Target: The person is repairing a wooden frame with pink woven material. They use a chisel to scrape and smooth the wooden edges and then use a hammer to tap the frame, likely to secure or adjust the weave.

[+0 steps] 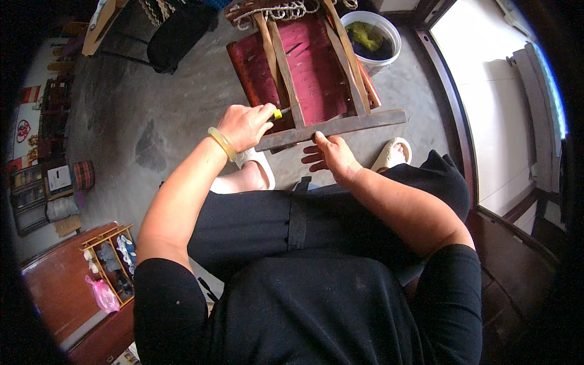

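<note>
My left hand (244, 125) is closed round the yellow handle of a small tool (278, 114) with a thin metal shaft. Its tip is by a slat near the bar's left part; I cannot make out the exact kind of tool. With its thumb against the near edge of a flat wooden bar (365, 123), my right hand (331, 157) has its other fingers spread apart below. Narrow wooden slats (281, 61) run away from the bar in two pairs. This wooden frame lies over a worn red-topped stool (316, 73), and cord (286, 10) is looped at its far end.
A white bucket (389, 52) with yellow-green and dark material stands right of the stool. A black chair (179, 39) is at the far left. At lower left, a wooden rack (109, 261) and pink bag (103, 295) rest on a reddish surface. A doorway frame (450, 115) borders the right.
</note>
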A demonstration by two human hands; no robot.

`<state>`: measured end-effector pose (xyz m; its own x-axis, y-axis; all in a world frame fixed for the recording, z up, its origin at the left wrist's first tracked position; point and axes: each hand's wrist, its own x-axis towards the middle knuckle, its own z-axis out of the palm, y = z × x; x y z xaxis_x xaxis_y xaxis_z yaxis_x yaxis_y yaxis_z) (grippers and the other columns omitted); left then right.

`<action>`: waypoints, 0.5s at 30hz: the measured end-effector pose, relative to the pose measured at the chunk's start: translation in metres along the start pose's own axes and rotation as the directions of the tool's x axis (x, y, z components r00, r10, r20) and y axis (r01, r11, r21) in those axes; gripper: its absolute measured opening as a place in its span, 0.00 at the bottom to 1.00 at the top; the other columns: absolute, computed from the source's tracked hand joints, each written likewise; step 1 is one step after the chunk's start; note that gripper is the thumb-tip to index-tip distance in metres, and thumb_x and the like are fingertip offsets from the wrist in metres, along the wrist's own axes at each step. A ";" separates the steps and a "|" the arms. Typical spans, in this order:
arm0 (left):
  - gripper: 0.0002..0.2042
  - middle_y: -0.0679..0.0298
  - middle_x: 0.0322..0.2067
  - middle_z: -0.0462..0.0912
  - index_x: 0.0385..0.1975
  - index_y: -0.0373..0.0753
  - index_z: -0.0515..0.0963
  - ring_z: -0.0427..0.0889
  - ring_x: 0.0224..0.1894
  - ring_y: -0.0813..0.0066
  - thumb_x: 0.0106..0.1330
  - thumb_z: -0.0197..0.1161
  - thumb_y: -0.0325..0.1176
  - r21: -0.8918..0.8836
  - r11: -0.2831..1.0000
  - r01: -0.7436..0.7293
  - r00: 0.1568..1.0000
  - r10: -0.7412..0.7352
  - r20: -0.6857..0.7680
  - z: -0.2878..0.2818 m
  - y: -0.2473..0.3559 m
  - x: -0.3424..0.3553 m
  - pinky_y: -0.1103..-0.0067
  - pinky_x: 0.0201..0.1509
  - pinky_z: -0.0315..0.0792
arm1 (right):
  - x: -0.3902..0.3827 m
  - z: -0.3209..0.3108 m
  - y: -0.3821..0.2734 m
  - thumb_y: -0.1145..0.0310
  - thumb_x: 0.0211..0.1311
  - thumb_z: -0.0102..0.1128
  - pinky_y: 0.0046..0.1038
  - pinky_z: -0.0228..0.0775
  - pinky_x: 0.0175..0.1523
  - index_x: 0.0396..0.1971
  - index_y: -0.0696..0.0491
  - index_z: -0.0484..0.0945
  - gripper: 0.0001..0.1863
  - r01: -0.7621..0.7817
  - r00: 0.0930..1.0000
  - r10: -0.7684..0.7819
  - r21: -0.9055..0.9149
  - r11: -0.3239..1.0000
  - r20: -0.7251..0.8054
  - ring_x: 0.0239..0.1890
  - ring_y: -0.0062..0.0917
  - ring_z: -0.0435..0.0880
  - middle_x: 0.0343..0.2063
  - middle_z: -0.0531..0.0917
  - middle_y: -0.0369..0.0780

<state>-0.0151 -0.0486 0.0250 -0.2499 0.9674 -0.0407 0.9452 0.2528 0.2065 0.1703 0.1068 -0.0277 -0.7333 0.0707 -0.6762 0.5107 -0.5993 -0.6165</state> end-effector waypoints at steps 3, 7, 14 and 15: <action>0.13 0.55 0.27 0.80 0.40 0.39 0.71 0.80 0.29 0.53 0.58 0.63 0.34 -0.065 0.996 -0.055 0.998 0.056 0.005 -0.004 0.001 -0.005 0.64 0.31 0.73 | 0.002 0.001 -0.001 0.53 0.71 0.43 0.36 0.76 0.32 0.48 0.66 0.67 0.26 0.000 1.000 0.000 0.026 1.000 0.003 0.35 0.39 0.84 0.42 0.78 0.51; 0.12 0.59 0.27 0.80 0.38 0.40 0.71 0.81 0.30 0.58 0.57 0.62 0.34 -0.061 0.993 -0.098 0.994 0.100 0.041 -0.005 0.012 -0.012 0.67 0.31 0.73 | 0.007 -0.003 0.000 0.53 0.71 0.43 0.37 0.76 0.32 0.49 0.66 0.67 0.26 0.014 1.000 -0.014 -0.011 1.000 0.020 0.34 0.40 0.84 0.41 0.78 0.52; 0.11 0.61 0.26 0.78 0.36 0.41 0.71 0.80 0.28 0.61 0.57 0.62 0.34 -0.056 0.985 -0.166 0.985 0.168 0.037 -0.008 0.014 -0.013 0.68 0.31 0.71 | -0.002 -0.001 -0.003 0.52 0.71 0.43 0.35 0.76 0.34 0.48 0.65 0.68 0.26 -0.014 1.000 0.014 -0.073 0.997 -0.001 0.38 0.38 0.84 0.43 0.79 0.51; 0.11 0.61 0.26 0.79 0.36 0.41 0.71 0.80 0.28 0.60 0.58 0.62 0.34 -0.046 0.986 -0.160 0.987 0.162 0.024 -0.007 0.014 -0.014 0.68 0.31 0.71 | -0.003 0.000 -0.004 0.51 0.71 0.43 0.34 0.76 0.36 0.48 0.65 0.68 0.27 -0.002 1.000 0.003 -0.107 0.994 0.009 0.40 0.38 0.84 0.44 0.80 0.51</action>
<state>-0.0001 -0.0584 0.0350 -0.0886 0.9956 -0.0303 0.9623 0.0934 0.2553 0.1705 0.1095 -0.0232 -0.7357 0.0615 -0.6745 0.5574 -0.5107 -0.6546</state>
